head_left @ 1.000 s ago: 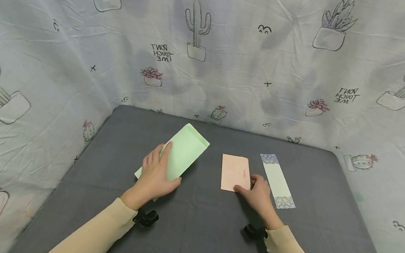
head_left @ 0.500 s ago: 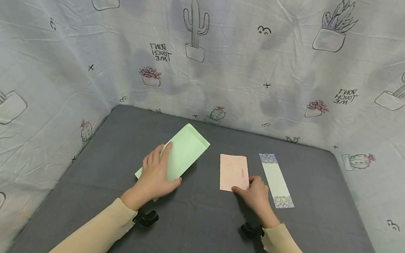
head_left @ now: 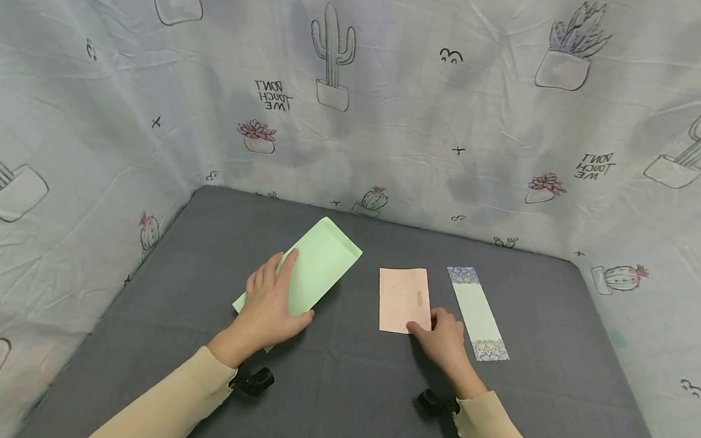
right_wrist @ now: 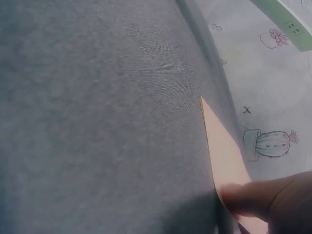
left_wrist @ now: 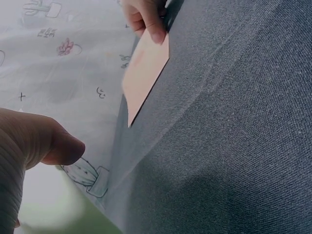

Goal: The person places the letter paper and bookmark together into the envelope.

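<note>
My left hand point(head_left: 269, 307) grips a pale green paper envelope point(head_left: 323, 262) from above, thumb by its near right edge, and a shadow shows under its right side. In the right wrist view the envelope point(right_wrist: 288, 25) appears raised at the top right corner. My right hand point(head_left: 445, 336) pinches the lower right corner of a pink sheet of paper point(head_left: 401, 296), thumb on top. Seen from the left wrist, that pink paper point(left_wrist: 145, 70) slants with its far end slightly bent. The fingers beneath the paper are mostly hidden.
To the right of my right hand lies a long white paper strip point(head_left: 481, 314) with blue floral ends. The grey cloth-covered table point(head_left: 335, 398) meets a hanging white curtain point(head_left: 397, 112) with cactus prints at the back and sides.
My right hand and the pink paper have shifted slightly left, and the paper's top edge bends a little differently. The left hand and the envelope stay nearly still.
</note>
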{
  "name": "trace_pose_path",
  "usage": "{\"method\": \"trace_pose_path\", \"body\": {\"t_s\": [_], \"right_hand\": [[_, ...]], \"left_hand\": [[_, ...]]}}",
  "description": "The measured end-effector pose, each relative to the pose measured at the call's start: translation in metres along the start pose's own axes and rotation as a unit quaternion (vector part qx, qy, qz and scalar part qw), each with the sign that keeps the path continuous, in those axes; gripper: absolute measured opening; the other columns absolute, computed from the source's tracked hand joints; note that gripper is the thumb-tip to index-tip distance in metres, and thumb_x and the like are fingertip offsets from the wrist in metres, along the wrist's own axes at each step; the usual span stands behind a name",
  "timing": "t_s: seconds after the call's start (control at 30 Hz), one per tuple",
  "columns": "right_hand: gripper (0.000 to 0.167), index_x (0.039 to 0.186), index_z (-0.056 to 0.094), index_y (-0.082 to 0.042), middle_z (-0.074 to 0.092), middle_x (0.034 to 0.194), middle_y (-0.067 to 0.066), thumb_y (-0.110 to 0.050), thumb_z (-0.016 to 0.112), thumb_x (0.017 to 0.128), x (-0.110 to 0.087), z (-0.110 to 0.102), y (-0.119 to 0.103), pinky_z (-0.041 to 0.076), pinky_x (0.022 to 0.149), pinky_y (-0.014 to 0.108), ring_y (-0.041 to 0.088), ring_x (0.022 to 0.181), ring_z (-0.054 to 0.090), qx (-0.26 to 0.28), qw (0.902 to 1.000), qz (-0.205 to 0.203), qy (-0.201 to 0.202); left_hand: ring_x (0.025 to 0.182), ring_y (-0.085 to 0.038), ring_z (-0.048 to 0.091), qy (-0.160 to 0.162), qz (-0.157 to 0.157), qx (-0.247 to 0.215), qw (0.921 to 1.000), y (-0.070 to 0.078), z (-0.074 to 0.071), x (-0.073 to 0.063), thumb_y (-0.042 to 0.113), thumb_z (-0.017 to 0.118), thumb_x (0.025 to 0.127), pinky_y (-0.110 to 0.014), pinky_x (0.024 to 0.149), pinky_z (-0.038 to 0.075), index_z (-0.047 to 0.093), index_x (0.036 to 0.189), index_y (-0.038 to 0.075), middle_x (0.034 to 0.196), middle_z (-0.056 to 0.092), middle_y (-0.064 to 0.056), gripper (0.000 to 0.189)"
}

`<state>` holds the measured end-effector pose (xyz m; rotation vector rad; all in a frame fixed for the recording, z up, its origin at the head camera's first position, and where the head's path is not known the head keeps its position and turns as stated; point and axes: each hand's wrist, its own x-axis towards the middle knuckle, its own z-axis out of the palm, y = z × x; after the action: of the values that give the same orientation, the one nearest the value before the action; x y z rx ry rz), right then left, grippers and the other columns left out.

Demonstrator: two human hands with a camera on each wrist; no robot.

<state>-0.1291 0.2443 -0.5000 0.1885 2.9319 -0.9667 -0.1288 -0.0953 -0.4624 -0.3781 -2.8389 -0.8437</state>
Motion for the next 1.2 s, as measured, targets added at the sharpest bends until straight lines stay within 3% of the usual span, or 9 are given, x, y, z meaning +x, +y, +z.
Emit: {"method": "trace_pose_path", "body": {"t_s": [0.2, 0.37, 0.53, 0.7, 0.87, 1.0, 1.2], "right_hand": [[0.021, 0.1, 0.059, 0.0, 0.064, 0.088, 0.011, -0.02, 0.062, 0.094, -0.006, -0.01, 0.004, 0.045, 0.061, 0.032, 0.02, 0.07, 0.056, 0.093, 0.9957, -0.005, -0.001], [0.02, 0.104, 0.058, 0.0, 0.066, 0.081, 0.011, -0.019, 0.058, 0.096, -0.007, -0.026, 0.003, 0.049, 0.058, 0.028, 0.022, 0.069, 0.063, 0.152, 0.988, -0.007, 0.026], [0.027, 0.111, 0.056, -0.002, 0.067, 0.087, 0.014, -0.025, 0.056, 0.098, -0.007, -0.041, 0.001, 0.054, 0.064, 0.032, 0.027, 0.077, 0.067, 0.197, 0.9789, 0.002, 0.054], [0.035, 0.117, 0.053, 0.001, 0.066, 0.094, 0.02, -0.029, 0.056, 0.098, -0.01, -0.057, -0.004, 0.056, 0.069, 0.036, 0.027, 0.079, 0.067, 0.253, 0.9631, -0.015, 0.091], [0.035, 0.118, 0.052, 0.001, 0.064, 0.091, 0.02, -0.028, 0.056, 0.099, -0.01, -0.069, -0.01, 0.053, 0.064, 0.026, 0.025, 0.076, 0.065, 0.302, 0.9431, -0.039, 0.134], [0.034, 0.118, 0.052, 0.0, 0.063, 0.088, 0.016, -0.028, 0.056, 0.099, -0.009, -0.072, -0.013, 0.052, 0.063, 0.026, 0.021, 0.072, 0.061, 0.326, 0.9289, -0.049, 0.168], [0.032, 0.116, 0.053, 0.0, 0.061, 0.082, 0.013, -0.027, 0.055, 0.099, -0.007, -0.069, -0.015, 0.05, 0.061, 0.025, 0.018, 0.068, 0.057, 0.339, 0.9164, -0.068, 0.201]], "left_hand": [[0.135, -0.04, 0.022, 0.003, 0.001, 0.001, 1.0, 0.001, 0.0, -0.004, 0.04, 0.076, 0.074, -0.058, 0.106, 0.013, 0.013, 0.155, 0.012, 0.15, 0.018, -0.022, 0.106], [0.134, -0.04, 0.022, 0.006, 0.001, -0.001, 1.0, 0.002, -0.001, -0.007, 0.039, 0.077, 0.074, -0.059, 0.106, 0.014, 0.014, 0.155, 0.012, 0.15, 0.019, -0.022, 0.107], [0.134, -0.041, 0.023, 0.007, 0.003, -0.001, 1.0, 0.003, -0.001, -0.009, 0.04, 0.076, 0.074, -0.058, 0.105, 0.014, 0.014, 0.155, 0.012, 0.15, 0.019, -0.022, 0.106], [0.134, -0.042, 0.022, 0.004, 0.009, 0.0, 1.0, 0.004, -0.002, -0.012, 0.039, 0.077, 0.075, -0.06, 0.105, 0.013, 0.015, 0.155, 0.011, 0.15, 0.019, -0.024, 0.105], [0.134, -0.043, 0.022, -0.003, 0.009, 0.003, 0.9999, 0.002, -0.002, -0.012, 0.037, 0.079, 0.074, -0.061, 0.105, 0.013, 0.017, 0.154, 0.009, 0.15, 0.019, -0.023, 0.105], [0.135, -0.043, 0.021, -0.01, 0.009, 0.006, 0.9999, 0.001, -0.001, -0.011, 0.039, 0.079, 0.074, -0.061, 0.105, 0.012, 0.018, 0.154, 0.01, 0.151, 0.019, -0.022, 0.105], [0.134, -0.043, 0.022, -0.012, 0.017, 0.011, 0.9997, -0.003, 0.001, -0.011, 0.04, 0.079, 0.073, -0.061, 0.105, 0.012, 0.018, 0.155, 0.012, 0.152, 0.019, -0.022, 0.106]]}}
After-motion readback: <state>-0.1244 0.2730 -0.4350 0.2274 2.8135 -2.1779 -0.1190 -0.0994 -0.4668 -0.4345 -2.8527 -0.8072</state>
